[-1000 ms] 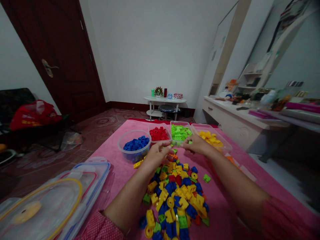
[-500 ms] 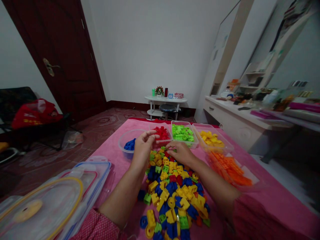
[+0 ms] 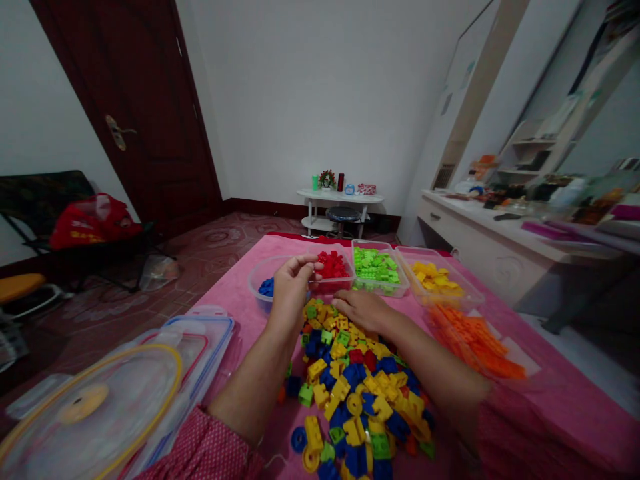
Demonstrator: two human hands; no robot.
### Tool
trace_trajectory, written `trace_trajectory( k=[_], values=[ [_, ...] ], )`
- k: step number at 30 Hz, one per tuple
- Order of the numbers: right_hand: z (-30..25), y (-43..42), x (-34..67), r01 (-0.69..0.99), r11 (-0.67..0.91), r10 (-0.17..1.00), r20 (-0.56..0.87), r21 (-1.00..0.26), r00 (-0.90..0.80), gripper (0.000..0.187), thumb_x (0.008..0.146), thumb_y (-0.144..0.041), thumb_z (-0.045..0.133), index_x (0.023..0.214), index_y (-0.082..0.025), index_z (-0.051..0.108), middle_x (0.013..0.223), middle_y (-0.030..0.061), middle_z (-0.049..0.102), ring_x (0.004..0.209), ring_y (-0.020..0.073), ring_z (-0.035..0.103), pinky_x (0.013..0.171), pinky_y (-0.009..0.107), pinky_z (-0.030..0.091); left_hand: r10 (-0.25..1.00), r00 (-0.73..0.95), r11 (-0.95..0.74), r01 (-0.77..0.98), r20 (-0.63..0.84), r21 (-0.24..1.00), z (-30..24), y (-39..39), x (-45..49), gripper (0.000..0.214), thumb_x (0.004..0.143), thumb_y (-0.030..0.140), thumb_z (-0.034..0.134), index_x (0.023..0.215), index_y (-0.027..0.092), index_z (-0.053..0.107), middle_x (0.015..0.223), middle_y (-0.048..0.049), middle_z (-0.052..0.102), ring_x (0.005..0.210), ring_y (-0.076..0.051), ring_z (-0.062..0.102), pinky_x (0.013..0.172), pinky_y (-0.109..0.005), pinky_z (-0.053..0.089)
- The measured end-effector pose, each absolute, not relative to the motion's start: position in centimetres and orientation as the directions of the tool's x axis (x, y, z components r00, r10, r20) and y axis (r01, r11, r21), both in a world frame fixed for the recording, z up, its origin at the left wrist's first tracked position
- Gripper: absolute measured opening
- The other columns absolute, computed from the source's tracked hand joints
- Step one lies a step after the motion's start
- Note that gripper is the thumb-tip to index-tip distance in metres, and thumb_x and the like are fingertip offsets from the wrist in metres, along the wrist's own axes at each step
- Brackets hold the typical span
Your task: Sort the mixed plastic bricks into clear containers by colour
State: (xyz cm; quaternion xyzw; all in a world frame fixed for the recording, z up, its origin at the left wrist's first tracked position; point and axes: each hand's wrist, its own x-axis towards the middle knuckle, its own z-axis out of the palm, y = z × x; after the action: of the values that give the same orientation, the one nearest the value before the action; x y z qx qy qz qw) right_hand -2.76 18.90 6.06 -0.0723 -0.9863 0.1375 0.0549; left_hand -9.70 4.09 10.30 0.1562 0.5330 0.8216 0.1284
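My left hand (image 3: 291, 288) hovers at the near rim of the red-brick tub (image 3: 334, 265), fingers pinched together; what they hold is too small to make out. Flat on the far end of the mixed pile of coloured bricks (image 3: 355, 380), fingers spread, lies my right hand (image 3: 361, 308). A round bowl of blue bricks (image 3: 265, 288) sits just left of my left hand. Further right stand the green-brick tub (image 3: 376, 265), the yellow-brick tub (image 3: 436, 279) and a tub of orange bricks (image 3: 470, 340).
All of this rests on a pink cloth (image 3: 235, 293). Clear lids with coloured rims (image 3: 125, 393) are stacked at the near left. A white desk with clutter (image 3: 505, 233) runs along the right. A small white table (image 3: 343, 200) and a dark door (image 3: 135, 120) stand beyond.
My left hand rose from the pile to the rim of the red tub. My right hand drew back from the green tub onto the pile. The view shifted a little left.
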Motion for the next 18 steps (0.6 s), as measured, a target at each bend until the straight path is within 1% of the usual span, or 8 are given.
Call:
trace_trajectory(
  k=[3,5,8,10,12,14,16,18],
  values=[
    [6.7,20.2,-1.6,0.270,0.940,0.291,0.076,-0.210,-0.954,0.051,0.091,-0.044,0.031,0.074,-0.014,0.069,0.076,0.0142,0.069,0.073,0.0237,0.063,0.066,0.030,0.040,0.375,-0.919,-0.410,-0.044,0.124,0.911,10.4,4.1,-9.6,0.027,0.062,0.025,0.061,0.086,0.013,0.061,0.076,-0.0027,0.066,0.055,-0.007,0.054,0.053,-0.017,0.041],
    [6.8,21.0,-1.3,0.322,0.928,0.343,0.095,-0.185,-0.934,0.048,0.091,-0.039,0.032,0.074,-0.014,0.069,0.078,0.0140,0.068,0.076,0.0237,0.062,0.067,0.030,0.040,0.377,-0.917,-0.418,-0.044,0.129,0.908,10.4,4.1,-9.5,0.026,0.063,0.024,0.060,0.086,0.013,0.061,0.076,-0.0022,0.066,0.055,-0.007,0.054,0.052,-0.017,0.041],
    [6.5,21.6,-1.4,0.310,0.933,0.334,0.116,-0.183,-0.935,0.029,0.085,-0.028,0.042,0.091,-0.018,0.069,0.096,0.0083,0.069,0.090,0.0205,0.061,0.074,0.026,0.039,0.375,-0.918,-0.423,-0.047,0.128,0.905,10.5,4.1,-9.5,0.025,0.063,0.024,0.061,0.085,0.013,0.061,0.074,-0.0019,0.065,0.054,-0.007,0.054,0.051,-0.017,0.040],
    [6.0,21.7,-1.7,0.284,0.940,0.307,0.109,-0.191,-0.945,0.025,0.080,-0.022,0.048,0.096,-0.021,0.068,0.102,0.0039,0.068,0.093,0.0176,0.060,0.076,0.023,0.038,0.368,-0.922,-0.423,-0.049,0.122,0.905,10.6,4.0,-9.6,0.024,0.063,0.023,0.061,0.084,0.012,0.061,0.073,-0.0019,0.065,0.054,-0.006,0.054,0.051,-0.017,0.040],
    [5.6,21.8,-1.9,0.275,0.942,0.298,0.099,-0.194,-0.950,0.023,0.076,-0.019,0.050,0.089,-0.021,0.069,0.097,0.0025,0.069,0.090,0.0166,0.061,0.074,0.022,0.038,0.361,-0.924,-0.425,-0.046,0.123,0.904,10.6,3.9,-9.7,0.024,0.063,0.023,0.062,0.084,0.012,0.062,0.074,-0.0020,0.065,0.054,-0.006,0.054,0.052,-0.017,0.041],
    [5.5,21.8,-2.0,0.290,0.938,0.313,0.107,-0.191,-0.944,0.022,0.077,-0.020,0.048,0.083,-0.021,0.069,0.089,0.0026,0.070,0.085,0.0170,0.061,0.069,0.023,0.038,0.361,-0.924,-0.427,-0.043,0.127,0.903,10.6,3.8,-9.8,0.025,0.063,0.024,0.062,0.086,0.013,0.062,0.075,-0.0022,0.065,0.055,-0.006,0.054,0.052,-0.017,0.041],
    [5.6,21.7,-2.1,0.312,0.932,0.339,0.137,-0.186,-0.931,0.026,0.080,-0.021,0.044,0.085,-0.022,0.069,0.089,0.0030,0.070,0.084,0.0179,0.061,0.066,0.024,0.037,0.366,-0.921,-0.427,-0.041,0.132,0.903,10.5,3.8,-9.9,0.026,0.064,0.025,0.062,0.087,0.013,0.061,0.076,-0.0023,0.066,0.056,-0.007,0.055,0.052,-0.017,0.041],
    [5.6,21.6,-2.1,0.317,0.931,0.347,0.165,-0.180,-0.923,0.028,0.081,-0.021,0.042,0.091,-0.023,0.068,0.094,0.0030,0.070,0.088,0.0181,0.061,0.067,0.024,0.037,0.369,-0.920,-0.428,-0.040,0.134,0.903,10.5,3.8,-9.9,0.026,0.064,0.025,0.062,0.087,0.013,0.061,0.077,-0.0023,0.066,0.056,-0.006,0.055,0.052,-0.017,0.041]
  ],
)
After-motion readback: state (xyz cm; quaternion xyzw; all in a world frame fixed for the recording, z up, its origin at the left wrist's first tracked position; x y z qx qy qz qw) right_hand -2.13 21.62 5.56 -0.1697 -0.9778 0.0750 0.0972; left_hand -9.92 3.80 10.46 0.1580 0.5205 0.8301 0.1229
